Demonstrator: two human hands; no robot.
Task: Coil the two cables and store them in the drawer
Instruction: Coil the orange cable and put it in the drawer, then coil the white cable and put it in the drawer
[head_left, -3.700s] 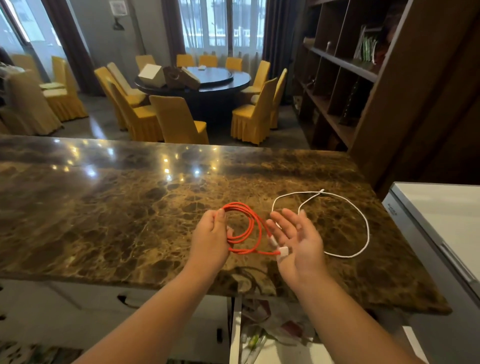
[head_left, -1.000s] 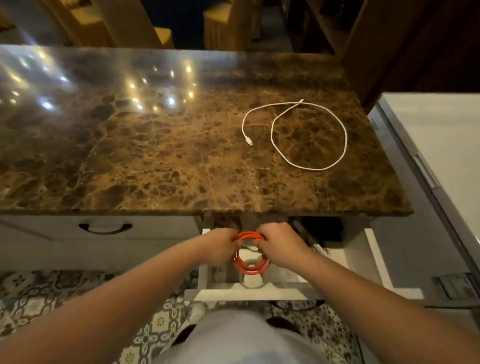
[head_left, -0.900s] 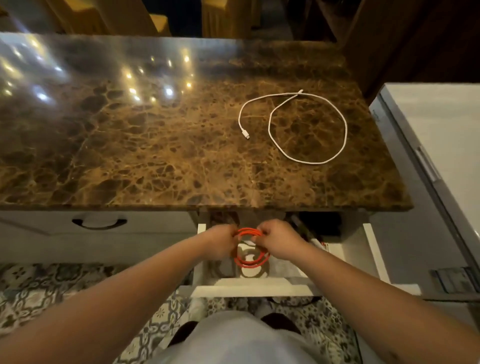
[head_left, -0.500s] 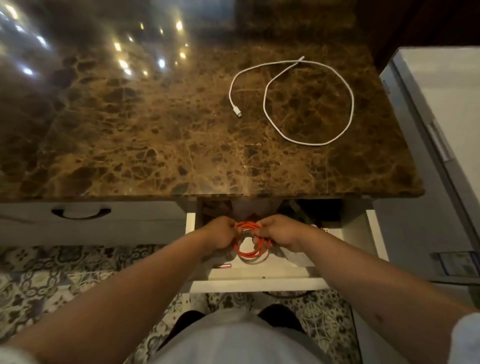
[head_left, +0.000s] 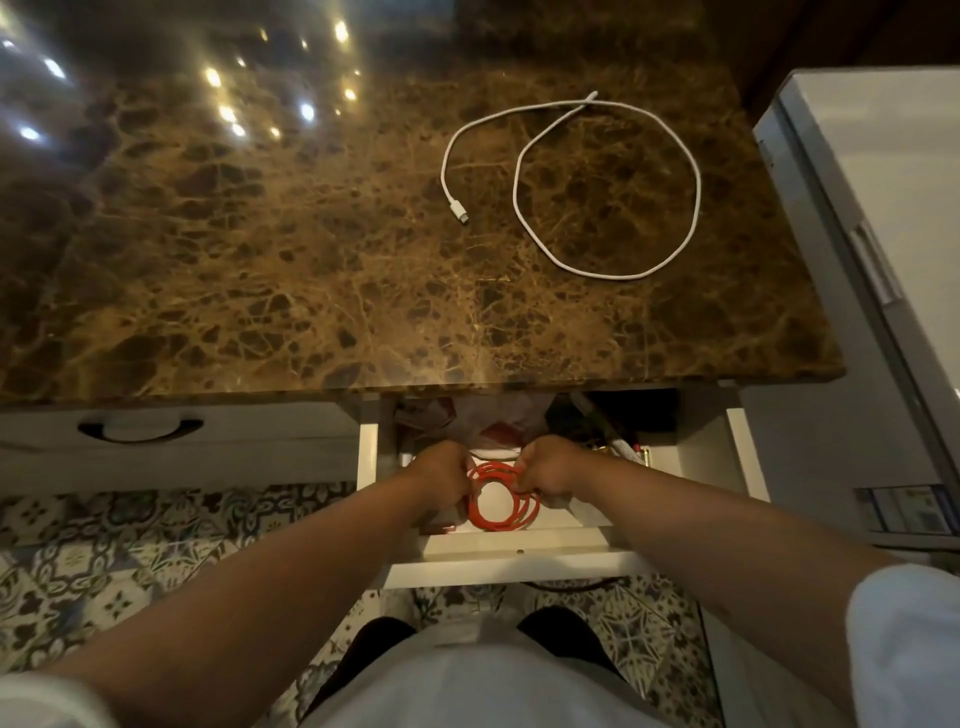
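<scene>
The orange cable (head_left: 498, 504) is wound into a tight coil and sits low inside the open white drawer (head_left: 519, 564) under the marble counter. My left hand (head_left: 441, 475) grips the coil's left side and my right hand (head_left: 548, 467) grips its right side. The white cable (head_left: 693, 208) lies loose in a wide single loop on the right part of the counter (head_left: 311, 260), its plug end pointing toward me.
The drawer holds other clutter behind the coil, including red and dark items. A shut drawer with a dark handle (head_left: 140, 428) is to the left. A white appliance (head_left: 883, 234) stands close on the right. Patterned floor tiles lie below.
The orange coil went from above the counter down into the open drawer, held by both hands. Over the last second it sank lower and my view tilted further down.
</scene>
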